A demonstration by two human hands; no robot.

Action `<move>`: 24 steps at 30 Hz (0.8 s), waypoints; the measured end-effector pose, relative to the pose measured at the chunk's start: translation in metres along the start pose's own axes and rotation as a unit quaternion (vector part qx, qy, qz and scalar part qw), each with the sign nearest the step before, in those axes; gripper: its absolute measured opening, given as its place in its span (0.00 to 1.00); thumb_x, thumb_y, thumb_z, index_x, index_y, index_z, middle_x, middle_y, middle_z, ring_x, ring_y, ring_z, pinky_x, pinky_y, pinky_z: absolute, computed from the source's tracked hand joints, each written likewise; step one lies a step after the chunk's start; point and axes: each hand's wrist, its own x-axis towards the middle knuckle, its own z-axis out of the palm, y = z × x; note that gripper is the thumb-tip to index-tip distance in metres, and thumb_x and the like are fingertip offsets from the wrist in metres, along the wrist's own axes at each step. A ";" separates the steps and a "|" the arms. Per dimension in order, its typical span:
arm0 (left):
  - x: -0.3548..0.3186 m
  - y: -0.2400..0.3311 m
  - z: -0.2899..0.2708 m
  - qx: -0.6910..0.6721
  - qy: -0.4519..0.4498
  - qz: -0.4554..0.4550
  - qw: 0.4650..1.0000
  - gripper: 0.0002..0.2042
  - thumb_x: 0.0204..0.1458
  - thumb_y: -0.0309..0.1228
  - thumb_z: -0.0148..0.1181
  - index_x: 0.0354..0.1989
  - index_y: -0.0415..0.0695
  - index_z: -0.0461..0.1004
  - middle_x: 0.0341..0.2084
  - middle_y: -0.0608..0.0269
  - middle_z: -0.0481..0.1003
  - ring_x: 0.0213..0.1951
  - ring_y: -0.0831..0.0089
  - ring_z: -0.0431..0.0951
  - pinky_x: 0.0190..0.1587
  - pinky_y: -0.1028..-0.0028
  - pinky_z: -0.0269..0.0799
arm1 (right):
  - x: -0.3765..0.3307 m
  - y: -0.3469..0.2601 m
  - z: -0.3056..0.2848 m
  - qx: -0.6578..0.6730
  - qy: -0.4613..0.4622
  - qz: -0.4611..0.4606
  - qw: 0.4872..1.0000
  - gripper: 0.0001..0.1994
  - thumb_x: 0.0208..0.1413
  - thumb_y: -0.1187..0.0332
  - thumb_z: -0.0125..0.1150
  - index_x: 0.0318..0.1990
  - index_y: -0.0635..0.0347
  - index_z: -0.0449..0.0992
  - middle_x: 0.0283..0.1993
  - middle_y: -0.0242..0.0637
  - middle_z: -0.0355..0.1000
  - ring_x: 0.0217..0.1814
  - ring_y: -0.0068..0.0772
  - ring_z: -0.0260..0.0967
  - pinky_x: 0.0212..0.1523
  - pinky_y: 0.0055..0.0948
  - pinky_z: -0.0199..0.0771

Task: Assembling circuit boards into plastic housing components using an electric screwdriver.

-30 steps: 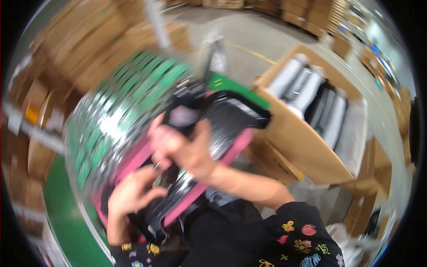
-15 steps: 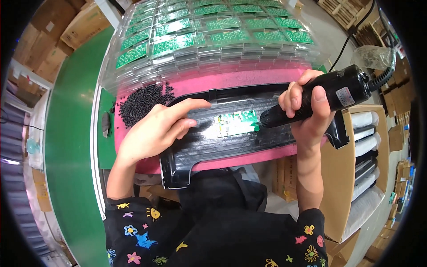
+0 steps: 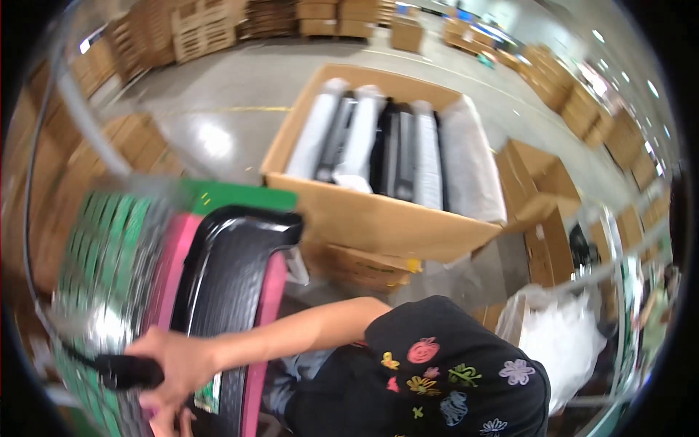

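Note:
My right hand (image 3: 178, 364) grips a black corded electric screwdriver (image 3: 131, 371) over the bench at lower left. Its tip is hidden by my hand. Below it, part of a green circuit board (image 3: 209, 395) shows in the long black plastic housing (image 3: 226, 284), which lies on a pink mat (image 3: 273, 291). Blurred fingers at the lower edge, close to the board, seem to belong to my left hand (image 3: 171, 421). Most of that hand is out of the picture, and whether it holds anything cannot be made out.
Stacked clear trays of green circuit boards (image 3: 98, 255) line the mat's far side. Beyond the bench stands a large cardboard box (image 3: 386, 222) with wrapped black panels upright inside. An open carton (image 3: 539, 175) and a white plastic bag (image 3: 561, 342) are at right.
The view has swung sharply to the right, bringing the bench and my hands to the lower left and the panel box to the middle. The screwdriver stays in my right hand.

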 end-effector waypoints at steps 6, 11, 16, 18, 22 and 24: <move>0.016 -0.018 0.005 0.009 -0.055 -0.052 0.997 0.12 0.58 0.21 0.60 0.51 0.34 0.78 0.34 0.53 0.82 0.36 0.70 0.81 0.45 0.71 0.75 | 0.010 0.013 0.013 0.063 0.068 -0.047 0.995 0.15 0.37 0.67 0.70 0.28 0.67 0.71 0.18 0.34 0.66 0.21 0.23 0.62 0.24 0.30 0.65; 0.020 -0.021 0.006 0.054 0.019 0.018 0.998 0.11 0.54 0.20 0.64 0.45 0.33 0.80 0.34 0.53 0.82 0.36 0.67 0.80 0.44 0.70 0.75 | 0.006 0.002 0.012 -0.003 0.036 -0.063 0.997 0.18 0.51 0.54 0.73 0.30 0.61 0.79 0.26 0.36 0.79 0.28 0.30 0.77 0.29 0.35 0.74; 0.021 -0.035 0.016 0.047 0.058 0.019 0.997 0.10 0.53 0.20 0.67 0.43 0.31 0.80 0.32 0.53 0.82 0.35 0.68 0.80 0.43 0.70 0.76 | 0.009 0.011 0.023 0.059 0.124 -0.078 0.987 0.15 0.36 0.67 0.71 0.24 0.68 0.71 0.17 0.37 0.66 0.18 0.28 0.63 0.23 0.31 0.64; 0.022 -0.039 0.024 0.008 0.075 -0.017 0.997 0.09 0.53 0.20 0.68 0.42 0.31 0.80 0.32 0.53 0.82 0.35 0.69 0.80 0.42 0.70 0.77 | 0.011 0.009 0.017 0.055 0.096 -0.050 0.993 0.15 0.36 0.67 0.71 0.22 0.68 0.70 0.16 0.39 0.66 0.18 0.29 0.63 0.22 0.32 0.64; 0.025 -0.035 0.036 -0.012 0.160 0.036 0.986 0.08 0.51 0.20 0.70 0.38 0.29 0.80 0.30 0.54 0.82 0.34 0.71 0.80 0.43 0.70 0.77 | 0.008 0.011 0.024 -0.009 0.135 -0.101 0.986 0.17 0.36 0.64 0.71 0.23 0.68 0.68 0.15 0.37 0.61 0.17 0.29 0.58 0.22 0.32 0.61; 0.024 -0.037 0.037 -0.055 0.124 0.055 0.989 0.09 0.50 0.19 0.71 0.38 0.30 0.80 0.29 0.55 0.82 0.34 0.71 0.80 0.44 0.69 0.78 | 0.010 -0.011 0.022 0.021 0.113 -0.104 0.988 0.17 0.38 0.64 0.70 0.24 0.67 0.69 0.16 0.37 0.61 0.19 0.28 0.58 0.23 0.31 0.61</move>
